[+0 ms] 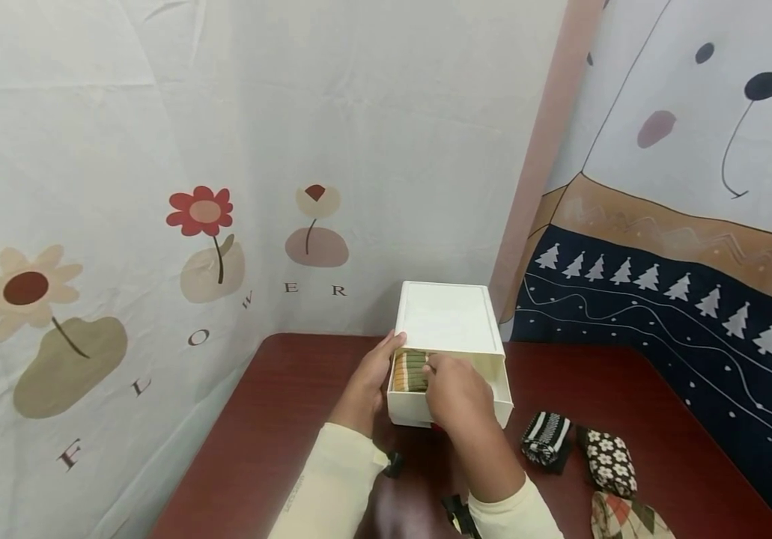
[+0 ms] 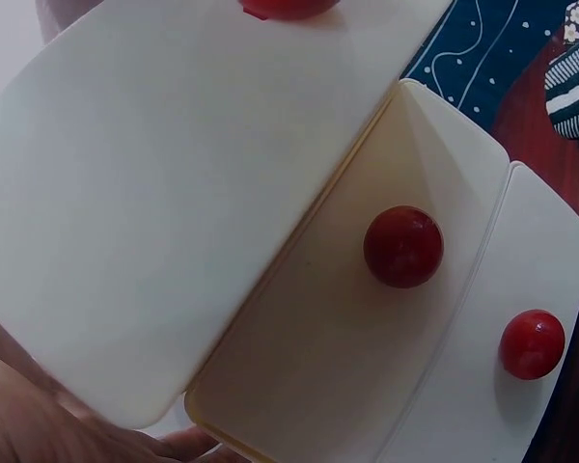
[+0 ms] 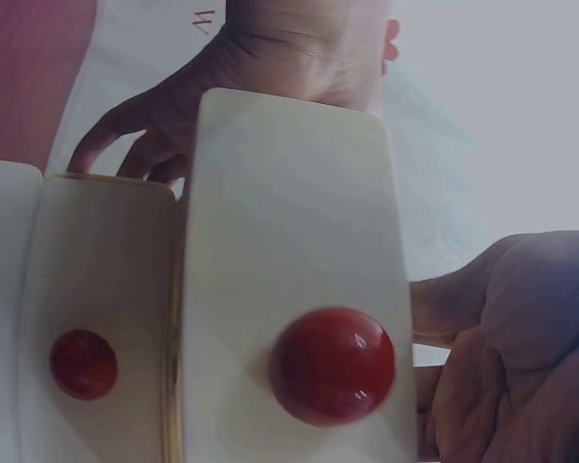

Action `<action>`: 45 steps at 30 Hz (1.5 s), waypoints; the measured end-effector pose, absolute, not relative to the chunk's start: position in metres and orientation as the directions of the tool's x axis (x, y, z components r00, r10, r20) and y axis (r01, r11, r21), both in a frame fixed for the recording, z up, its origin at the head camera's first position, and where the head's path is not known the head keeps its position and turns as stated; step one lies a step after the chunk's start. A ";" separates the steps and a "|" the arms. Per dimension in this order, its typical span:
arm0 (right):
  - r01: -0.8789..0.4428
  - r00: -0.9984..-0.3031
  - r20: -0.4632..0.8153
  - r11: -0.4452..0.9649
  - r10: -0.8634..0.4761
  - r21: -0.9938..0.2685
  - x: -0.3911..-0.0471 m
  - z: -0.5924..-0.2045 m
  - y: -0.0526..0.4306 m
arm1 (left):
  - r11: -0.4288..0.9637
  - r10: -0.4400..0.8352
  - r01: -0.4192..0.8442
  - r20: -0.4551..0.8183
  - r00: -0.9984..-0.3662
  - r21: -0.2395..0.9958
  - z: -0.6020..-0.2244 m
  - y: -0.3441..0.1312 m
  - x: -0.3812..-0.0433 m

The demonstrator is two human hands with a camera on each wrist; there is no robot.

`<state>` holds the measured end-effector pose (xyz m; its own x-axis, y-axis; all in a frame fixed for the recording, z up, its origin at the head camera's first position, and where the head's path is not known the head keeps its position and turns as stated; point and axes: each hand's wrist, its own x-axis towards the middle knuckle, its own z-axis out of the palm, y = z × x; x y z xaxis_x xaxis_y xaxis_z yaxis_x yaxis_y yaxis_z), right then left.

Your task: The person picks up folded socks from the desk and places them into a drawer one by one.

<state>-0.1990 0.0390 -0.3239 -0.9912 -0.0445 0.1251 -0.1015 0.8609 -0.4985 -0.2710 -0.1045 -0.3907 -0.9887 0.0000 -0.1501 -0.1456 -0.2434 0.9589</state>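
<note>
L hand (image 1: 370,374), unclenched, braces box (image 1: 449,314); R hand (image 1: 460,393), grip unclear, at striped roll (image 1: 410,372) only head cam shows.

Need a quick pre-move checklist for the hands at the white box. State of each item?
1. Top drawer pulled out: ok, open at the front.
2. Left hand on the box: ok, against its left side.
3. Striped bundle in the top drawer: ok, at its left side.
4. Right hand gripping that bundle: cannot tell, fingertips partly hidden.
5. Middle drawer and bottom drawer shut: cannot tell for sure.
6. Black-and-white roll and flowered bundle clear of the box: ok, right of it.
</note>
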 end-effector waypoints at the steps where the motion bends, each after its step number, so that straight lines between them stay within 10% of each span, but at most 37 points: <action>1: -0.100 -0.990 0.135 0.859 -0.037 -0.502 -0.197 -0.323 0.041 | -0.244 0.002 -0.150 -0.154 -0.988 0.958 -0.391 -0.105 -0.271; 45: -0.195 -0.754 0.607 0.796 0.251 -0.572 -0.154 -0.361 0.163 | -0.271 0.017 -0.166 -0.168 -0.986 0.948 -0.393 -0.107 -0.273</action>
